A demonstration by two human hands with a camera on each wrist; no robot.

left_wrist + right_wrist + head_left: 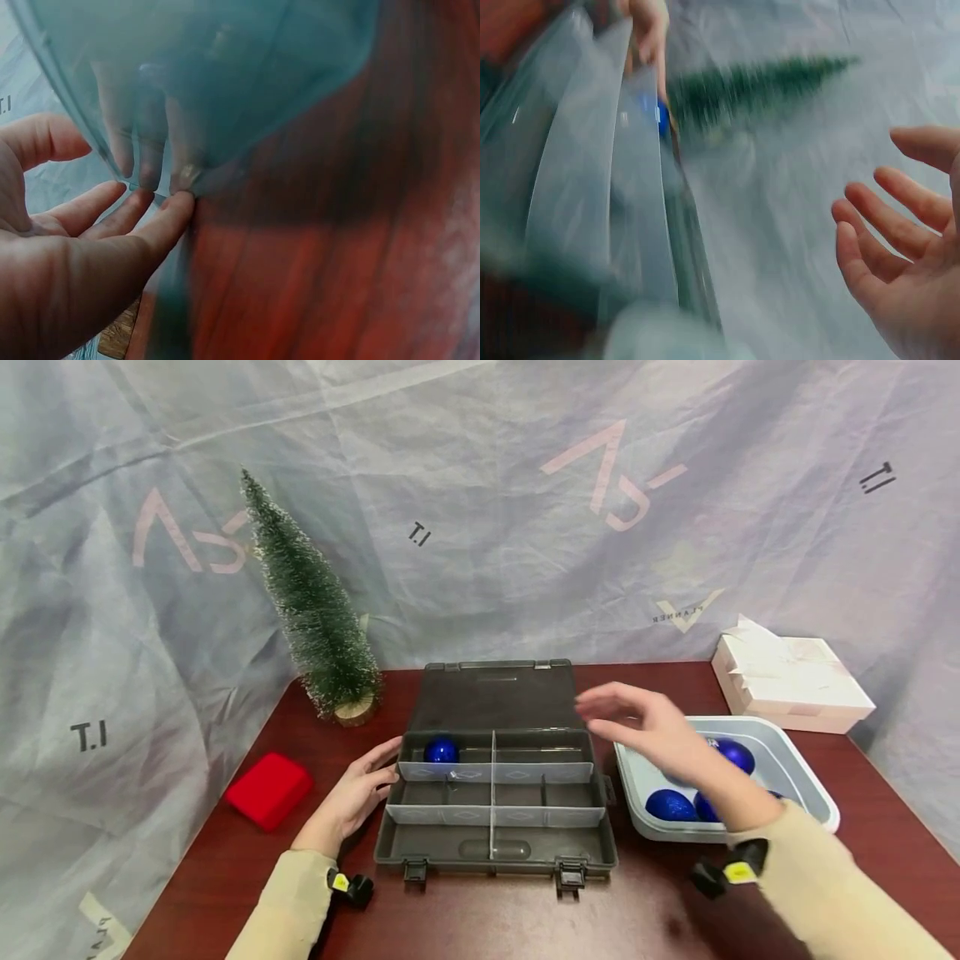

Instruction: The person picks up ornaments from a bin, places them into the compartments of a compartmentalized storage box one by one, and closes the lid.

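A grey see-through compartment box (495, 793) lies on the table with its lid (495, 697) laid back. One shiny blue ball (442, 750) sits in the back left compartment. Against the box's left side rest the fingertips of my left hand (356, 797); the left wrist view shows them touching the wall (225, 90) without curling round it. My right hand (660, 735) hovers between the box and a pale grey tray (813, 777), fingers loosely bent and holding nothing. Several blue balls (670, 806) lie in the tray, partly hidden by my right forearm.
A small frosted artificial tree (311, 602) on a wooden base stands at the back left. A red box-like object (270, 790) lies at the left edge. At the back right, a pale pink box (798, 681) with a bow sits behind the tray. A printed grey cloth (480, 527) hangs behind the table.
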